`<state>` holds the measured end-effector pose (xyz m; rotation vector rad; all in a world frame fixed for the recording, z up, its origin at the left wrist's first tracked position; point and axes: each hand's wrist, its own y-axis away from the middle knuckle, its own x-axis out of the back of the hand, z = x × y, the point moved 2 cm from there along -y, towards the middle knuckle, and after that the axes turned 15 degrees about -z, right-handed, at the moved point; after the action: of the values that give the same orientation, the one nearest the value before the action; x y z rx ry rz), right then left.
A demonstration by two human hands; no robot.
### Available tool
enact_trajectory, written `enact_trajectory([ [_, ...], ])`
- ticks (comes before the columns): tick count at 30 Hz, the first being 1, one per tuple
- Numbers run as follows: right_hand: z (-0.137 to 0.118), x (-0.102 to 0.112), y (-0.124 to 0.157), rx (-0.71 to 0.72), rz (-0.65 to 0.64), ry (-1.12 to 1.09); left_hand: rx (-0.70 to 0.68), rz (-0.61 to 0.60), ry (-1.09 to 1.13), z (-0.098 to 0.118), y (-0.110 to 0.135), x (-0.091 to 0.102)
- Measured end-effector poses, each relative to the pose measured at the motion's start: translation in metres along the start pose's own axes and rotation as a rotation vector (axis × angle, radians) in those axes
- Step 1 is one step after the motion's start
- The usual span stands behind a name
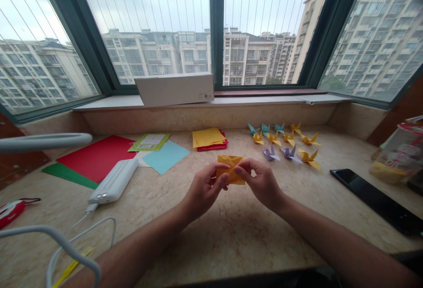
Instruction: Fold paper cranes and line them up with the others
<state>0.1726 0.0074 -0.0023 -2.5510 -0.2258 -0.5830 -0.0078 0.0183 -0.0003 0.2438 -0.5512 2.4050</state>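
A small folded square of orange-yellow origami paper [231, 161], with creases across its face, is held above the stone counter [228, 235]. My left hand [208, 183] pinches its left side between thumb and fingers. On the other side, the thumb and fingers of my right hand [259, 177] press on its right part. Behind my hands lies a stack of yellow paper sheets [208, 138] on top of red paper sheets [213, 148]. To the right, folded paper cranes stand in rows: blue ones [265, 129], yellow ones [309, 158] and purple ones [271, 153].
At left lie red paper [95, 158], green paper [68, 175], light blue paper [167, 156] and a white power bank [114, 181] with a cable. A black phone [373, 200] and a clear plastic jar [395, 153] are at right. A white box [175, 89] sits on the sill.
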Motion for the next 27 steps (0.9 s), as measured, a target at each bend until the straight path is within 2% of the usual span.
enact_trajectory([
  [3, 0.0037, -0.0011, -0.0001, -0.013, 0.037, -0.070, 0.043, 0.024, 0.015, 0.0003, -0.0003, -0.0010],
  [6, 0.0071, -0.0026, -0.0002, -0.035, 0.035, -0.191, 0.014, 0.037, 0.092, 0.0007, -0.0020, -0.0006],
  [12, 0.0035, -0.0052, -0.0014, -0.027, -0.132, -0.368, 0.028, 0.079, 0.227, 0.0028, -0.0047, 0.0032],
  [16, 0.0062, -0.0066, -0.0022, -0.076, -0.142, -0.409, 0.085, 0.005, 0.190, 0.0009, -0.0049, 0.0040],
  [22, 0.0091, -0.0063, -0.0001, -0.033, -0.154, -0.212, 0.199, -0.154, 0.096, -0.0035, -0.0035, 0.0020],
  [24, 0.0088, -0.0060, 0.0003, -0.014, -0.153, -0.210, 0.205, -0.191, 0.123, -0.0036, -0.0030, -0.0005],
  [27, 0.0076, -0.0037, -0.0008, 0.059, -0.129, -0.262, 0.156, -0.176, 0.223, -0.0022, -0.0022, -0.0026],
])
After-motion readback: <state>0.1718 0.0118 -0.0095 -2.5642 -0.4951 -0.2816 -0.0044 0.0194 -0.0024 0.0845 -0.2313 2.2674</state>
